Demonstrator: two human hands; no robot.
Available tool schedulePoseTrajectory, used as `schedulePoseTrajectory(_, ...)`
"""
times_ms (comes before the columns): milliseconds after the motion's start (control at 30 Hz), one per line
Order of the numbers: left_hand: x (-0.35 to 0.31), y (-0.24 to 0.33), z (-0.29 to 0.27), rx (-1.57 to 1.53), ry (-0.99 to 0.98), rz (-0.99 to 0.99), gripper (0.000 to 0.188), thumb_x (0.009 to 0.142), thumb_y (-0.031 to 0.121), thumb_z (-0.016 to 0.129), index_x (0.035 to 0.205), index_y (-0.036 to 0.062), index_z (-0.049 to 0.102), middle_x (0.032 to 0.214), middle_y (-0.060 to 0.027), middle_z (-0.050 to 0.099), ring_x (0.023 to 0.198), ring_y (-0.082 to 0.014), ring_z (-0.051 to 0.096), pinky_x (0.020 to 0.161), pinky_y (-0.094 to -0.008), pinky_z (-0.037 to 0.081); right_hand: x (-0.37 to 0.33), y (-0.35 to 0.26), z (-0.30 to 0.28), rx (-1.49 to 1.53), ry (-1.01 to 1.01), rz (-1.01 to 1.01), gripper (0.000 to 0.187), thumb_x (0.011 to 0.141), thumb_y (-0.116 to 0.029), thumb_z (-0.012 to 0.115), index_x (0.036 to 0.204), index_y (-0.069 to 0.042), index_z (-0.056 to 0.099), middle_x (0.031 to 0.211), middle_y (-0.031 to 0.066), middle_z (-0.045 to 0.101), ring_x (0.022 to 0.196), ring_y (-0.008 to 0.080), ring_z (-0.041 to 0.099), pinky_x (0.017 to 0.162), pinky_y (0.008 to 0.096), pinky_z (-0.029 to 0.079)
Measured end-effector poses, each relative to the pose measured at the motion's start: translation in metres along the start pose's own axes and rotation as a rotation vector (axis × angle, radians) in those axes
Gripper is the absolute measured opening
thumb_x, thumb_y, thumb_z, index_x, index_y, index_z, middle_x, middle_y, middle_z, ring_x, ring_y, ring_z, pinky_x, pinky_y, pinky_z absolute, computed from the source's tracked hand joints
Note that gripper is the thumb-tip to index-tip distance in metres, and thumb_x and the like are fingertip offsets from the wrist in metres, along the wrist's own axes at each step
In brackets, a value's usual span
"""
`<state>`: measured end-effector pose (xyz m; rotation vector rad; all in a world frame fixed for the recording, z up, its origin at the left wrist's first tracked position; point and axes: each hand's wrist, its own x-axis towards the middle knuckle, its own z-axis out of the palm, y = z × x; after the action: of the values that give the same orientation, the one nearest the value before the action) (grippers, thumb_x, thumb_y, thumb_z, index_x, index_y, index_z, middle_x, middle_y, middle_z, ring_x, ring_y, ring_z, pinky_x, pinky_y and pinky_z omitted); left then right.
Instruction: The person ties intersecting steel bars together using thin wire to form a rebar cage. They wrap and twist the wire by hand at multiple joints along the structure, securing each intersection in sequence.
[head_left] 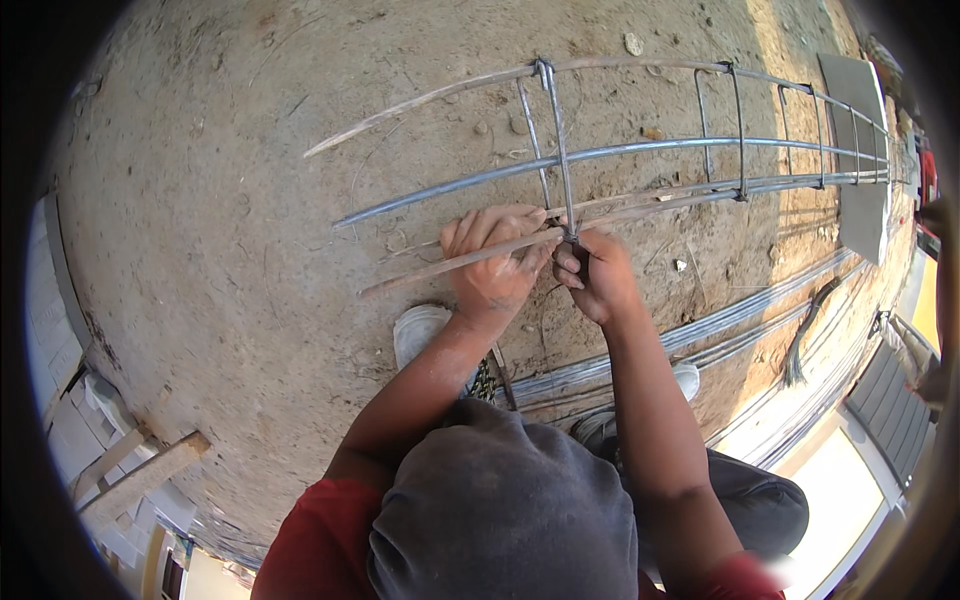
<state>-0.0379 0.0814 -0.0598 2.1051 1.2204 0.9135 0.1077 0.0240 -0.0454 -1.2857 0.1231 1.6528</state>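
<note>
Frame (650, 146) of metal rods has free ends at its left, open room beyond them. I see the left hand (490, 262), fingers bent, against the frame's near rod (420, 274); I can't tell whether they grasp. The right hand (603, 275) clenches at its end hoop (551, 110), hold hidden. Rough dirt (200, 220) lies beneath the frame; a grey board (862, 215), at its right.

Bare soil (220, 250) surrounds the right grip (603, 280). A small white stone (680, 265) lies near it on the right; a larger pale stone (633, 43) lies well beyond. Farther right of the grip is a grey board (862, 225). Well to its left, and nearer the camera, are a wooden beam (150, 480) and pale blocks (82, 430).
</note>
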Motion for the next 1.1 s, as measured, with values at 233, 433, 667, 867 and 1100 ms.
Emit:
schedulePoseTrajectory(233, 0.001, -0.002, 0.004, -0.029, 0.013, 0.007, 0.024, 0.074, 0.029, 0.079, 0.091, 0.0148, 0.07, 0.091, 0.0018, 0.069, 0.082, -0.0173, 0.062, 0.073, -0.0331, 0.037, -0.019, -0.001, -0.002, 0.338, -0.038, -0.176, 0.021, 0.086, -0.016, 0.046, 0.101, -0.004, 0.056, 0.082, 0.0066, 0.06, 0.061, 0.0143, 0.047, 0.055, 0.0273, 0.038)
schedulePoseTrajectory(433, 0.004, -0.004, -0.003, -0.021, 0.003, 0.038, 0.025, 0.072, 0.029, 0.08, 0.092, 0.0155, 0.072, 0.091, 0.0024, 0.069, 0.08, -0.0175, 0.062, 0.07, -0.0333, 0.038, -0.014, 0.021, 0.01, 0.208, 0.054, -0.119, 0.028, 0.101, -0.027, 0.039, 0.096, -0.004, 0.054, 0.078, 0.0071, 0.059, 0.063, 0.017, 0.053, 0.057, 0.0309, 0.043)
schedulePoseTrajectory(667, 0.004, -0.007, -0.001, -0.031, 0.003, 0.043, 0.027, 0.073, 0.031, 0.078, 0.094, 0.0151, 0.073, 0.092, 0.0026, 0.069, 0.078, -0.0178, 0.062, 0.069, -0.0333, 0.039, -0.022, 0.01, 0.014, -0.368, 0.212, -0.13, 0.016, 0.101, -0.02, 0.046, 0.098, -0.005, 0.051, 0.067, 0.0032, 0.05, 0.052, 0.0081, 0.039, 0.048, 0.0208, 0.031)
schedulePoseTrajectory(867, 0.005, -0.007, -0.002, -0.032, 0.009, 0.07, 0.026, 0.075, 0.033, 0.077, 0.093, 0.0147, 0.072, 0.091, 0.003, 0.07, 0.077, -0.0174, 0.062, 0.068, -0.033, 0.04, -0.029, 0.004, 0.007, -0.382, 0.337, -0.385, 0.016, 0.099, -0.021, 0.052, 0.095, -0.006, 0.051, 0.063, 0.0029, 0.051, 0.047, 0.0052, 0.034, 0.046, 0.0193, 0.028)
schedulePoseTrajectory(1100, 0.003, -0.005, -0.005, -0.023, -0.028, 0.056, 0.025, 0.076, 0.032, 0.077, 0.092, 0.0136, 0.071, 0.092, 0.0035, 0.071, 0.076, -0.017, 0.063, 0.067, -0.0318, 0.04, -0.029, 0.023, -0.001, -0.577, 0.421, -0.782, 0.012, 0.093, -0.011, 0.061, 0.095, -0.002, 0.054, 0.071, 0.0081, 0.061, 0.053, 0.006, 0.044, 0.052, 0.0204, 0.035)
